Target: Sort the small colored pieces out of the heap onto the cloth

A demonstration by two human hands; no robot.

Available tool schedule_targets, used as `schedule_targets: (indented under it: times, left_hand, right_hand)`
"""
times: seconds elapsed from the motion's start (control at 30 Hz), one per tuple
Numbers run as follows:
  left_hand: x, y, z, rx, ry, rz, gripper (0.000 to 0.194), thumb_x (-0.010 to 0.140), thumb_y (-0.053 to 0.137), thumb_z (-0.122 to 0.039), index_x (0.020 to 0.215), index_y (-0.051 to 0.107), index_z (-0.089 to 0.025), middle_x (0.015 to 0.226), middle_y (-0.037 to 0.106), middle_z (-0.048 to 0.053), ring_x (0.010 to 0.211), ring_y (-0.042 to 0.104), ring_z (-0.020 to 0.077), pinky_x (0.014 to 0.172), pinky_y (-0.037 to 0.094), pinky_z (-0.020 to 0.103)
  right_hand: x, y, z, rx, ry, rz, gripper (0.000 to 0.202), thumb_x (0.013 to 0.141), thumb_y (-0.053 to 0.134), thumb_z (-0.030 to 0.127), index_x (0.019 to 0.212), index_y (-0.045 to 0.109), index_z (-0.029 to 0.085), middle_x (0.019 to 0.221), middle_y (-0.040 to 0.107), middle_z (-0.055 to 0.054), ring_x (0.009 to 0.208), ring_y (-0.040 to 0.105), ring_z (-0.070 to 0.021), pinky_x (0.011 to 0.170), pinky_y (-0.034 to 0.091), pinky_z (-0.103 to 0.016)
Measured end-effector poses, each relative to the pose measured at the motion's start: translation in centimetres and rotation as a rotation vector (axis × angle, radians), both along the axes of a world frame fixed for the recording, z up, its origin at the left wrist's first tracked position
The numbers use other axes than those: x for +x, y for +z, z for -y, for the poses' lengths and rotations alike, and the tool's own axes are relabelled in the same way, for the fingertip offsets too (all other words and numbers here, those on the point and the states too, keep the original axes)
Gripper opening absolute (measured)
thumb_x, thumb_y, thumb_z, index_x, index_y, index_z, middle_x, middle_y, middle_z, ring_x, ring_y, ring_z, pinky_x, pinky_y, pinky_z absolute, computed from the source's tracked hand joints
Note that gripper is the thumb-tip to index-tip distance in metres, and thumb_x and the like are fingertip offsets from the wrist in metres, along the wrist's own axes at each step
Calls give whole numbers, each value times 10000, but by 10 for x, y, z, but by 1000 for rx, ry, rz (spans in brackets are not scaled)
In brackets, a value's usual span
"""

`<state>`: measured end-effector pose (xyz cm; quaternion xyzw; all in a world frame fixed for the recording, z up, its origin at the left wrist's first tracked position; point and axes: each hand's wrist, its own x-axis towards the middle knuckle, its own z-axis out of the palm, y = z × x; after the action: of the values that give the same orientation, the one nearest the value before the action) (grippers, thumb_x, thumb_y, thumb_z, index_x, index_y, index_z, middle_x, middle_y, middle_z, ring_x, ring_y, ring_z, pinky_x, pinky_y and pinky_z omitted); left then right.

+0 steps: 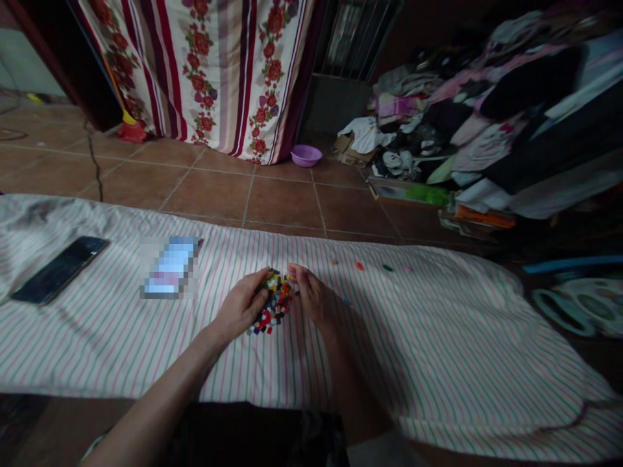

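Note:
A pile of small multicoloured plastic pieces (278, 303), perhaps beads or tiny bricks, lies on the striped cloth (219, 363) between my two hands. My left hand (242, 303) is open and curved against the pile's left side, its thumb over some pieces. On the other side, my right hand (311, 295) is open, fingers bent inward at the pile's upper right edge; no held piece shows. To the right, single pieces lie spread apart in a rough row: a tan piece (333, 261), an orange-red piece (359, 266), a dark green piece (387, 268) and a pink piece (409, 268). A blue piece (346, 300) lies nearer my right hand.
On the cloth's left are a dark phone (61, 269) and a second phone with a lit, blurred screen (171, 266). Beyond, on the tiled floor (209, 188), stand a purple basin (306, 155) and a red broom (132, 131) by a flowered curtain (219, 71). Clothes (487, 110) are heaped at right.

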<state>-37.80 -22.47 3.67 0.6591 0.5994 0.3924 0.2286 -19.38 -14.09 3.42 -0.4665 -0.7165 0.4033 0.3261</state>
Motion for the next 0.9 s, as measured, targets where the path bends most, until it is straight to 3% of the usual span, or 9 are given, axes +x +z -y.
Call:
schedule_targets:
  times: [0.23, 0.43, 0.63, 0.77, 0.9]
  left_hand:
    - [-9, 0, 13, 112, -59, -263, 539, 892, 462, -411, 1380, 433, -185, 1390, 509, 134, 1364, 384, 275, 1112, 370, 503]
    - [-13, -17, 17, 100, -52, -388, 773, 832, 518, -585, 1445, 316, -162, 1474, 385, 193, 1413, 280, 348, 1108, 332, 577]
    - [-9, -27, 15, 110, -42, -394, 757, 851, 513, -543, 1467, 271, -175, 1505, 329, 194, 1426, 254, 342, 1115, 333, 566]
    - [-9, -23, 12, 99, -35, -367, 664, 881, 490, -484, 1448, 311, -188, 1472, 401, 158, 1410, 300, 309, 1121, 346, 541]
    - [-8, -14, 10, 80, -24, -308, 582, 889, 487, -417, 1413, 377, -189, 1436, 451, 138, 1372, 372, 272, 1116, 378, 495]
  right_hand:
    - [8, -4, -4, 171, -87, 304, 338, 893, 425, 247, 1138, 657, 233, 1118, 691, -77, 1013, 649, -222, 914, 499, -369]
    - [19, -4, 2, 200, -7, 459, 353, 808, 447, 101, 1053, 685, 193, 1065, 690, -103, 965, 649, -222, 871, 496, -339]
    - [13, -7, 5, 170, 149, 274, 393, 809, 446, 103, 1129, 649, 207, 1109, 676, -72, 1023, 625, -182, 927, 481, -327]
    - [9, -7, 3, 129, 182, 150, 392, 842, 425, 131, 1175, 618, 207, 1138, 672, -69, 1049, 622, -179, 939, 487, -351]
    - [11, -2, 1, 150, 141, 172, 316, 855, 453, 142, 1096, 649, 199, 1068, 689, -76, 1007, 634, -187, 916, 486, -347]
